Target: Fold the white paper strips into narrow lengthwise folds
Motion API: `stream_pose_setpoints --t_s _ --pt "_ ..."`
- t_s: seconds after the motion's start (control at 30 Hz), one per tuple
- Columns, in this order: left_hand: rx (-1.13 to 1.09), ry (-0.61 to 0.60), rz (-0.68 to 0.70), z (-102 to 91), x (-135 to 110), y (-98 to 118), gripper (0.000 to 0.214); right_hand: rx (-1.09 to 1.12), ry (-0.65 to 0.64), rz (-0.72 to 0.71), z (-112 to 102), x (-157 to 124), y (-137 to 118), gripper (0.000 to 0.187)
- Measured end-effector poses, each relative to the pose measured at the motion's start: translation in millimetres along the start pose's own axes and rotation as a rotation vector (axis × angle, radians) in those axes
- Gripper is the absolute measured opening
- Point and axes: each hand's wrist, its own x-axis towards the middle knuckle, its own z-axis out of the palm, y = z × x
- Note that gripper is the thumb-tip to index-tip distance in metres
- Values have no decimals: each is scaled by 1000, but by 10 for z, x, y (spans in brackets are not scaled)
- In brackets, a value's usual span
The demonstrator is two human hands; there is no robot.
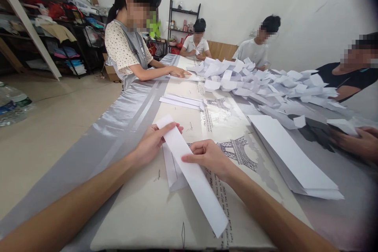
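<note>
A long white paper strip (196,181) slants across the front of the table, raised a little above the cloth. My left hand (152,141) pinches its far end, thumb on top and fingers beneath. Partway along the strip's right edge, my right hand (211,157) grips it between thumb and curled fingers. Under the strip lies another folded white paper piece (174,171), partly hidden by it. Beyond my hands, a few narrow folded strips (181,101) rest on the printed cloth.
The table wears a cream cloth (132,212) with Eiffel Tower prints. A stack of long white paper (295,157) lies to the right, and a big heap of folded paper (251,78) behind it. Several people sit or stand around the table; one co-worker's hands (358,143) are at the right edge.
</note>
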Motion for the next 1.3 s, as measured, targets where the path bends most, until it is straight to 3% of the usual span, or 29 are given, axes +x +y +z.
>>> stream_pose_setpoints --t_s 0.13,0.5,0.7,1.3 --pt "112 -90 -26 42 -43 -37 32 13 18 3 2 -5 -12 26" --pt "186 -42 2 71 -66 11 30 -2 -19 17 -50 3 -2 23" --pt "201 -169 -58 71 -79 -11 32 39 -18 10 -50 3 12 23" --pt "228 -175 -14 42 -63 2 33 54 -3 38 -36 18 8 20"
